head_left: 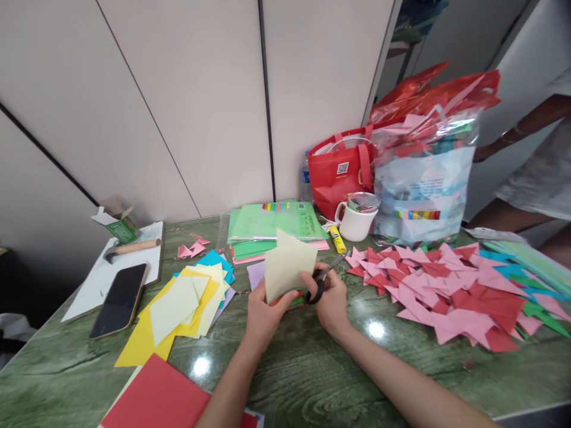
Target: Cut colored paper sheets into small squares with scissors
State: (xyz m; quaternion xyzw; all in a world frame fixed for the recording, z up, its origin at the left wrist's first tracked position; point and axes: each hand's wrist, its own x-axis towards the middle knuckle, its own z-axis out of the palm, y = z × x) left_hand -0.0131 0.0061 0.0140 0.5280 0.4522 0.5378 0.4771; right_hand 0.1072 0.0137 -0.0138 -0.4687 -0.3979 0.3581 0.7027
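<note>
At the centre of the frame a pale yellow sheet [289, 264] is held upright above the green table [312, 368], pinched at its lower edge by the left hand [263, 315], whose grip is closed on the paper. The right hand [330, 300] is clenched through the black handles of a pair of scissors [322, 280], the blades pointing up and to the right, just beside the sheet's lower right edge; whether the blades have entered the paper cannot be told. No cut is visible in the sheet, so the cutting of this piece is judged to be at its very start. Much is already done, by the look of it — a broad heap of folded pink and red pieces [446, 291] is spread over the right of the frame, and a few small pink ones [191, 246] lie left of centre. Much is left as well: a loose stack of yellow, cream and blue squares [182, 303] lies to the left of the hands, a red sheet [156, 398] at the lower left, and green paper packs [272, 226] behind. A phone [119, 300] rests on a white board at the left, a white mug [357, 220] and a red bag [341, 169] stand behind, and at the far right edge another person's arm [526, 125] is seen — apart from the work.
</note>
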